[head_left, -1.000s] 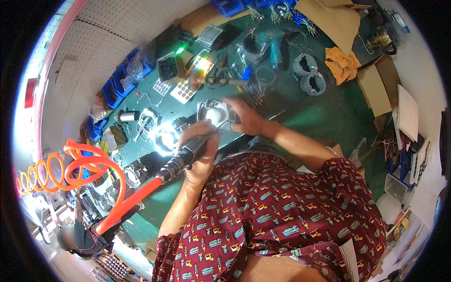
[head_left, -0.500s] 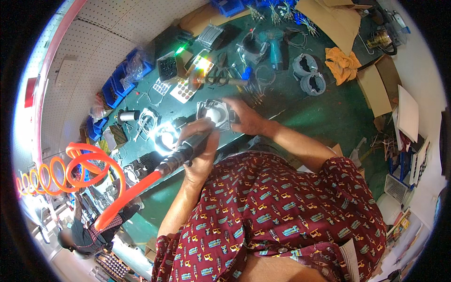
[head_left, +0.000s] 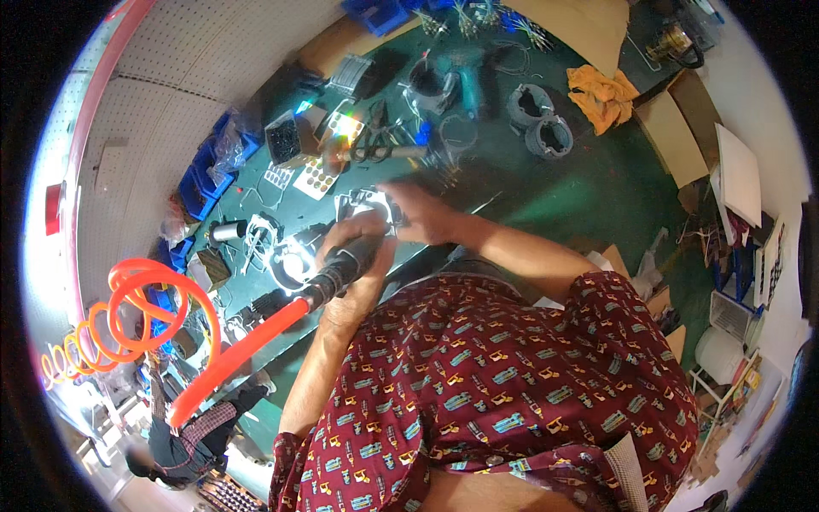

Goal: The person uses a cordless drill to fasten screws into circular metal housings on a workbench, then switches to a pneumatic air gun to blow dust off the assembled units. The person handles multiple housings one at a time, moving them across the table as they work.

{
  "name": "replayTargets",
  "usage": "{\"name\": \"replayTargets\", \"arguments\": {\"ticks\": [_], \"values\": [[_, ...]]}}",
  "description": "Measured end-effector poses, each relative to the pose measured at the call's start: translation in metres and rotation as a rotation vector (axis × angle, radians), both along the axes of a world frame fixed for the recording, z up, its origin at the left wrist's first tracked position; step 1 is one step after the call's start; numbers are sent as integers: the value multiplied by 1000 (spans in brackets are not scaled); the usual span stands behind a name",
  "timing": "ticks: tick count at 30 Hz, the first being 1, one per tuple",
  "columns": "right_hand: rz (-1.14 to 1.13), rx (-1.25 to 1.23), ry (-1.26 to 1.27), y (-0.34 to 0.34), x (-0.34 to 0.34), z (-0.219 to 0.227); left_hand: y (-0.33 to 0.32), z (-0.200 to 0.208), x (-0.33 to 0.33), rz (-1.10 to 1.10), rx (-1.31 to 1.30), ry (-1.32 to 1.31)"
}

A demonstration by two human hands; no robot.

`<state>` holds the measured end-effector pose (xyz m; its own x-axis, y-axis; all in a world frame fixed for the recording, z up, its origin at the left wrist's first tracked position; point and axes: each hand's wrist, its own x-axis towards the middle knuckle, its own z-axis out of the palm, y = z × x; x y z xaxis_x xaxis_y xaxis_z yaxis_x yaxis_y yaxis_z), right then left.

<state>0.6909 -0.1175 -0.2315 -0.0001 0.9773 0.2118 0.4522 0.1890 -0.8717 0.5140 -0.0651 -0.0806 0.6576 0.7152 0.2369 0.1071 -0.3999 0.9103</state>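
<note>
My left hand is wrapped round a black air tool, whose front end is hidden behind the fingers. An orange coiled hose runs from its rear end toward the lower left. Just beyond, my right hand grips a light grey, ring-like housing by its right side, near the bench edge. The tool and left fingers cover part of the housing, so I cannot tell whether they touch it. A brightly lit round part lies on the bench left of my left hand.
The green bench carries a teal power drill, grey ring parts, pliers, a sticker sheet and an orange cloth. Blue bins line the left wall. Another person is at the lower left.
The whole view has shifted a little, so bench things sit further left. My left hand has come further over the housing, covering more of it. Both hands keep their holds.
</note>
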Motion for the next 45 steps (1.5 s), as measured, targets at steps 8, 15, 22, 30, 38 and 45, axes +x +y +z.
{"name": "replayTargets", "arguments": {"ticks": [8,15,22,30,38,45], "values": [[0,-14,13,10,-6,-11,9,-11,-14,116,-76,-12],[-14,3,-11,10,-8,-15,6,16,-20,148,-26,-157],[-7,-32,-34,4,0,-4,24,16,-43,405,23,-171],[8,-79,-48,-4,7,2,23,-10,-48,457,-16,-296],[-19,-108,-75,-6,6,7,26,-9,-43,459,51,-245],[2,-106,-54,-7,7,9,41,20,-31,293,-19,9]]}}
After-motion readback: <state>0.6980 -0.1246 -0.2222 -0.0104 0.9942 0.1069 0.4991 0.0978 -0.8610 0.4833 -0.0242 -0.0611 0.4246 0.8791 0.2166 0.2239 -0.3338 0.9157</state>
